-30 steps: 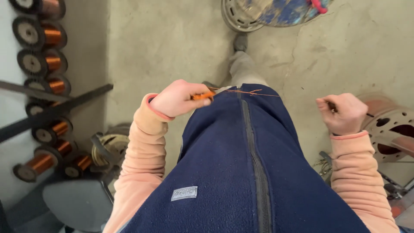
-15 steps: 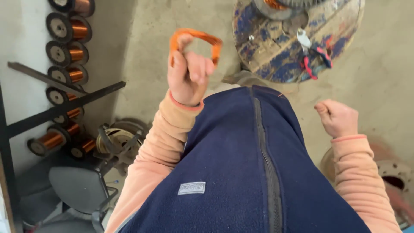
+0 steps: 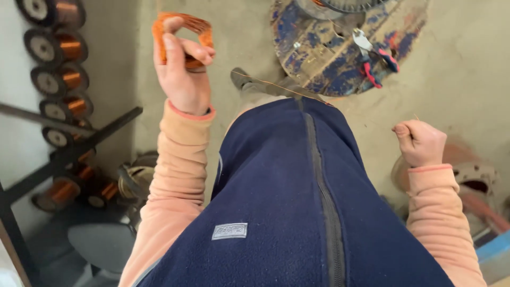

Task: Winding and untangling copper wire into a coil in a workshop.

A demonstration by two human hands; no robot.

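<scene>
- Running down the far left edge, a rack of black spools wound with copper wire (image 3: 56,50) stands well clear of both hands, with a dark metal bar (image 3: 79,146) slanting across below it.
- Just right of that rack, the left hand (image 3: 180,74) is raised and closed around a flat rectangular coil of orange copper wire (image 3: 183,33); the thumb lies across its front and the fingers pass through its opening, so the coil sits above the palm with its long side running roughly left to right.
- From that coil a thin copper strand (image 3: 271,84) runs down and rightward over the navy fleece garment (image 3: 297,202); I cannot follow it all the way, but it heads toward the other hand.
- Above and between the hands, a round, worn blue wooden reel top (image 3: 324,53) lies on the concrete floor (image 3: 457,69), carrying red-handled pliers (image 3: 374,61); neither hand touches these.
- Farthest right and lower, the right hand (image 3: 422,141) is curled into a fist, well apart from the coil; a fine wire tip shows above the knuckles, so it seems to pinch the strand's end.
- Nothing stands between the two hands except the person's own body.
</scene>
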